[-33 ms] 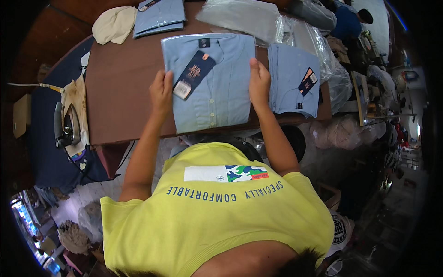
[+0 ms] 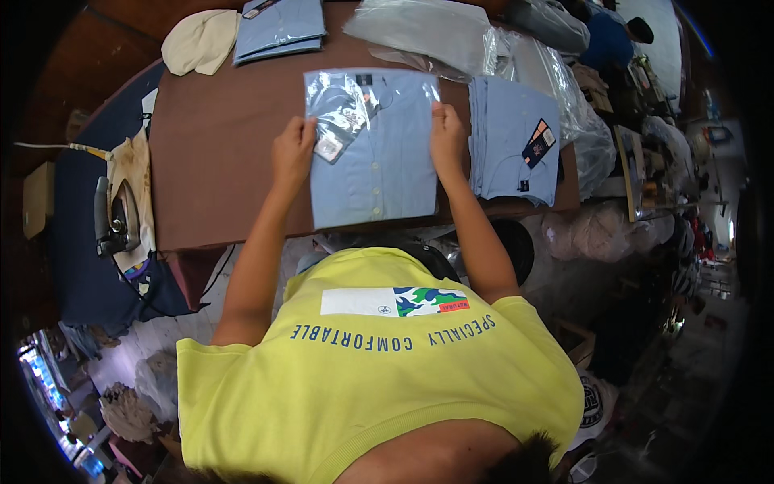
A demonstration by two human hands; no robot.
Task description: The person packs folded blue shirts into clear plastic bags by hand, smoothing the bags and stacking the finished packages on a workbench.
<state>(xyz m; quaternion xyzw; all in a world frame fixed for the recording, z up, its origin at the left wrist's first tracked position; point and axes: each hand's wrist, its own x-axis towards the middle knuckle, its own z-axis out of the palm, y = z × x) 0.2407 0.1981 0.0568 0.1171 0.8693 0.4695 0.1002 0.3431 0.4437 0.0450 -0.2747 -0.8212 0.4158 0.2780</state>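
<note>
A folded light blue shirt (image 2: 375, 177) in a clear plastic bag lies near the table's front edge, collar away from me. A dark hang tag (image 2: 343, 129) shows through the shiny film near its collar. My left hand (image 2: 293, 152) grips the bag's left edge, with the fingers curled. On the opposite edge my right hand (image 2: 447, 139) is closed, thumb on top and the other fingers partly hidden. Just right of it sits a pile of folded blue shirts (image 2: 500, 121) with a dark and orange tag on top.
Bagged blue shirts (image 2: 282, 36) and a cream cloth bundle (image 2: 199, 44) lie at the back left of the brown-covered table (image 2: 226, 153). Clear plastic bags (image 2: 419, 28) spread along the back right. An iron (image 2: 119, 218) stands at the left. Another person (image 2: 609, 40) is far right.
The bagged shirt is a little farther right and looks smaller, more level with the table. Both hands still hold its edges; the left hand has shifted right with it. Glare now covers the tag.
</note>
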